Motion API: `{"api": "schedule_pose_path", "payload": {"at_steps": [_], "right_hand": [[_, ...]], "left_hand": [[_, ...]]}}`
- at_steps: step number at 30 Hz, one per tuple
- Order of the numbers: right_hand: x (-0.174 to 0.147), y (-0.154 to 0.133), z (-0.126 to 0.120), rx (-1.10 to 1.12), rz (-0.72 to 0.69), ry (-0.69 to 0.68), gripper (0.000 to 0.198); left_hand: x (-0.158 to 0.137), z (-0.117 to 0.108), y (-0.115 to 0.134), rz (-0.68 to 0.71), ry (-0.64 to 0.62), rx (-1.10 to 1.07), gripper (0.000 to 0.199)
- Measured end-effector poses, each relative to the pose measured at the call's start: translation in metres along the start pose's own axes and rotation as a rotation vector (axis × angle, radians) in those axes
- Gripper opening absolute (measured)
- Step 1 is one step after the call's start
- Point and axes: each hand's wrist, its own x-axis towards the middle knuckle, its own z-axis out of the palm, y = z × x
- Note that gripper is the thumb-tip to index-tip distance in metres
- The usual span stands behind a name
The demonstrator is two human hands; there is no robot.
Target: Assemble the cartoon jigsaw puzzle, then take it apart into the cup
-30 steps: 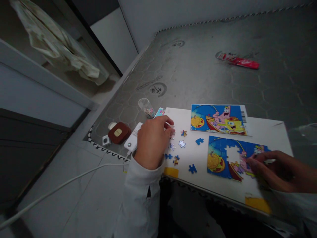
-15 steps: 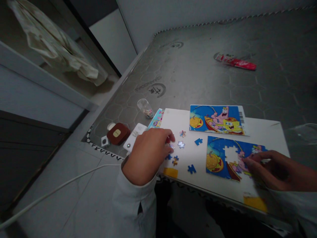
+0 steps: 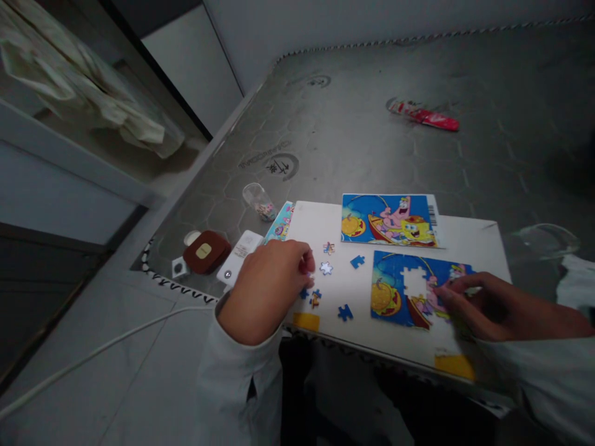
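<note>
A partly assembled jigsaw puzzle (image 3: 389, 280) in blue, yellow and pink lies on a white board, with a gap of bare white in its middle. My right hand (image 3: 483, 303) covers its right end, thumb and forefinger pinched together at the pink part; whatever they hold is hidden. My left hand (image 3: 274, 282) rests at the board's left side, fingers curled on a small pinkish puzzle piece (image 3: 310, 280). Several loose pieces lie between the hands, among them a blue piece (image 3: 344, 312) and a white-backed one (image 3: 326, 268). Behind the puzzle lies a matching picture card (image 3: 385, 218).
The white board (image 3: 316, 217) sits on a grey mat (image 3: 334, 142). Left of it are a white device (image 3: 242, 251), a brown case (image 3: 207, 252) and a clear cup (image 3: 259, 201) tipped over with small bits inside. A red wrapper (image 3: 432, 118) lies farther back.
The whole view has shifted, so board and hands appear farther left. Both hands keep nearly the same places over the pieces and puzzle; the left fingers look slightly more curled.
</note>
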Motion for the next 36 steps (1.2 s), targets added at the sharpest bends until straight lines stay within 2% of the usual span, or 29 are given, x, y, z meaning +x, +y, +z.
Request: {"api": "schedule_pose_path", "payload": {"at_steps": [4, 10, 13, 20, 23, 27, 36], "right_hand": [[0.000, -0.003, -0.008, 0.050, -0.033, -0.057, 0.083], [0.000, 0.001, -0.008, 0.049, -0.036, -0.016, 0.072], [0.001, 0.003, -0.008, 0.048, -0.041, -0.042, 0.068], [0.001, 0.009, -0.008, 0.034, -0.053, 0.013, 0.076], [0.001, 0.012, -0.006, 0.041, -0.057, -0.018, 0.078], [0.001, 0.015, -0.005, 0.055, -0.061, -0.044, 0.077], [0.001, 0.012, -0.007, 0.037, -0.085, -0.017, 0.077]], "left_hand": [[0.003, 0.003, -0.002, 0.004, -0.013, -0.011, 0.014], [0.004, 0.003, -0.001, 0.010, -0.002, 0.014, 0.011], [0.004, 0.002, 0.004, 0.029, 0.022, 0.026, 0.011], [-0.003, -0.004, 0.001, 0.003, 0.072, 0.031, 0.016], [-0.009, -0.004, -0.003, -0.065, 0.119, 0.053, 0.018], [-0.009, -0.001, 0.002, -0.083, 0.104, 0.025, 0.025], [0.000, 0.004, 0.008, -0.039, 0.044, 0.026, 0.008]]}}
